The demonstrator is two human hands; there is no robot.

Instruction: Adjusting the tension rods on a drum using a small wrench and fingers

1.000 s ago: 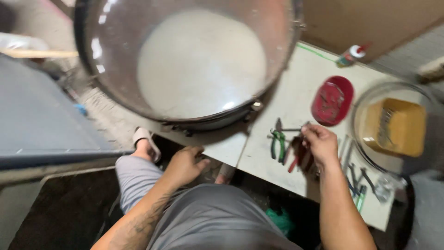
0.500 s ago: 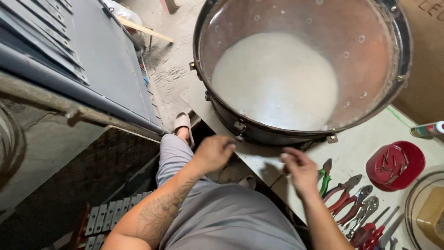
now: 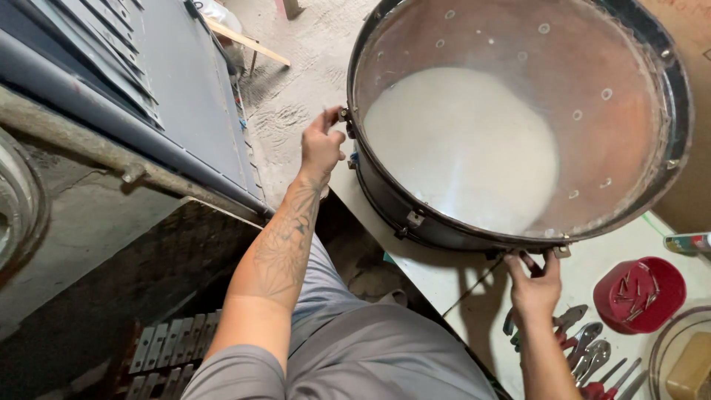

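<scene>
A large drum shell (image 3: 629, 200) with a black rim and a pale drumhead (image 3: 463, 144) at its bottom stands open side up on a white board (image 3: 437, 278). My left hand (image 3: 320, 144) is on the drum's left rim, fingers closed around a metal lug there. At the near right rim my right hand (image 3: 535, 285) grips the edge beside a metal lug. Both arms reach up from my lap, over grey trousers.
Several pliers with red and green handles (image 3: 585, 355) lie on the board by my right hand. A red bowl of small metal parts (image 3: 643, 292) and a clear container (image 3: 678, 355) sit at the right. A grey metal door (image 3: 148, 81) stands at the left.
Both hands have risen from my lap area to the drum: the left to its left rim, the right to its near right rim. The view has shifted and the drum sits closer.
</scene>
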